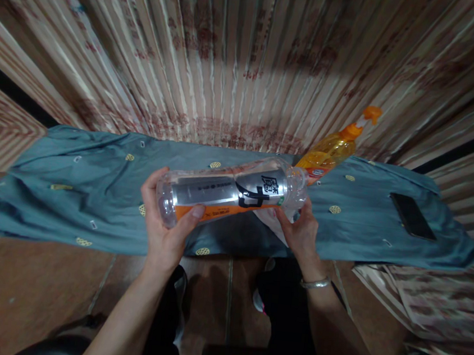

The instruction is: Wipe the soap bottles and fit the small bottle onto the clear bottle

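A large clear plastic bottle [219, 190] with a silver and orange label lies sideways in front of me, above the covered table. My left hand [168, 224] is wrapped around its base end, with the thumb on the label. At the neck end, my right hand [302, 229] is closed on a thin white cloth or tissue [272, 223], its fingers up against the bottle's neck; the fingertips are partly hidden. Just behind the neck stands a spray bottle [328, 151] with yellow-orange liquid and an orange trigger top, its lower part hidden.
A teal cloth with yellow prints covers the long narrow table [104, 186]. A dark phone [412, 216] lies on it at the right. Pleated patterned curtains [232, 58] hang right behind the table. Tiled floor [61, 277] and my legs show below its front edge.
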A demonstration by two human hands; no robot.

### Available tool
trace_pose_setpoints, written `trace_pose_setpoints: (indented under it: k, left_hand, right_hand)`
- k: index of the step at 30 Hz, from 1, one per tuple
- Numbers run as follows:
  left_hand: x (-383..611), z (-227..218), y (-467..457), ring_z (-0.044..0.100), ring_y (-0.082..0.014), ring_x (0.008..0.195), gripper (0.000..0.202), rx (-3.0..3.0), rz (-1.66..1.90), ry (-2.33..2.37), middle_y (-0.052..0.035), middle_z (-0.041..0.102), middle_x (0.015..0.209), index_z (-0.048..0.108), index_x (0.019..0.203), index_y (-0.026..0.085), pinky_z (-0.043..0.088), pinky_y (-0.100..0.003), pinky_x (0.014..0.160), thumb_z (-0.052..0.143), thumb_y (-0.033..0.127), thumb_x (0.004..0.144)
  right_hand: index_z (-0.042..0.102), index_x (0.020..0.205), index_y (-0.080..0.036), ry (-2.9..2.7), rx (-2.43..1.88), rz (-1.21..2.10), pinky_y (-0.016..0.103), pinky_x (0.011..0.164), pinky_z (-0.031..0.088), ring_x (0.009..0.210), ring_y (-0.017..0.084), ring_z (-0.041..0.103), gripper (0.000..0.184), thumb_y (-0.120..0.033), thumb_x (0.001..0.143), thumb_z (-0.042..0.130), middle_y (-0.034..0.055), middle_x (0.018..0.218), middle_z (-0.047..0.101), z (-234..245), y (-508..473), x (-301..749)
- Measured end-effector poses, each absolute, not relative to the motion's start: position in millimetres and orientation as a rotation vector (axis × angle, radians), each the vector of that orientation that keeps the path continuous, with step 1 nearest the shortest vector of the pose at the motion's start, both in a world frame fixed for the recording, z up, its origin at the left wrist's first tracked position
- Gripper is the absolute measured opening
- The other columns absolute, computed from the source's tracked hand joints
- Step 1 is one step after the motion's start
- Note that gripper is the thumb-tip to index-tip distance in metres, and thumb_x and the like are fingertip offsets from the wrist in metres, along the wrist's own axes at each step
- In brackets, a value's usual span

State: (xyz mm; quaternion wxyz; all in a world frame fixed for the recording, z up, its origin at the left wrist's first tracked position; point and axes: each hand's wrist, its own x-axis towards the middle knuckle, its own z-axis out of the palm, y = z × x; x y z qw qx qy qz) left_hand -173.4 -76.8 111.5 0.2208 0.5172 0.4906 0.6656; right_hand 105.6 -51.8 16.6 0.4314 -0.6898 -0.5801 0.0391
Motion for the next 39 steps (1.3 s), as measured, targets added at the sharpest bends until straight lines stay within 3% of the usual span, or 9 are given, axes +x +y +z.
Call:
trace_pose_setpoints:
  k: [16, 25, 39]
  left_hand:
    - [-171.9, 114.2, -76.4, 0.063, -0.0229, 0.098, 0.079, 1.396, 1.839, 1.346, -0.0054, 0.062, 0.114, 0.054, 0.13, 0.027, 0.055, -0.037, 0.084, 0.087, 0.063, 0.067]
    - [-172.2, 114.5, -77.4, 0.063, -0.0249, 0.104, 0.081, 1.398, 1.832, 1.387, -0.0068, 0.061, 0.12, 0.055, 0.131, 0.026, 0.054, -0.041, 0.094, 0.085, 0.065, 0.067]
    - [-172.0, 113.6, -76.7, 0.063, -0.0252, 0.103, 0.081, 1.433, 1.832, 1.403, -0.0064, 0.061, 0.118, 0.055, 0.131, 0.027, 0.055, -0.042, 0.094, 0.083, 0.067, 0.067]
  right_hand:
    - [0.053, 0.146, -0.011, -1.433, -1.722, 0.109, 0.049, 0.083, 0.064, 0.102, 0.038, 0.079, 0.084, -0.07, 0.087, 0.062, 0.023, 0.12, 0.079, 15.7, -51.0, 105.7]
    - [0.054, 0.145, -0.013, -1.437, -1.714, 0.091, 0.049, 0.084, 0.064, 0.104, 0.038, 0.079, 0.082, -0.071, 0.087, 0.062, 0.0229, 0.122, 0.078, 13.5, -50.4, 106.5]
    - [0.053, 0.145, -0.013, -1.455, -1.725, 0.084, 0.05, 0.084, 0.064, 0.105, 0.038, 0.078, 0.082, -0.073, 0.089, 0.06, 0.0223, 0.121, 0.078, 12.8, -50.9, 106.7]
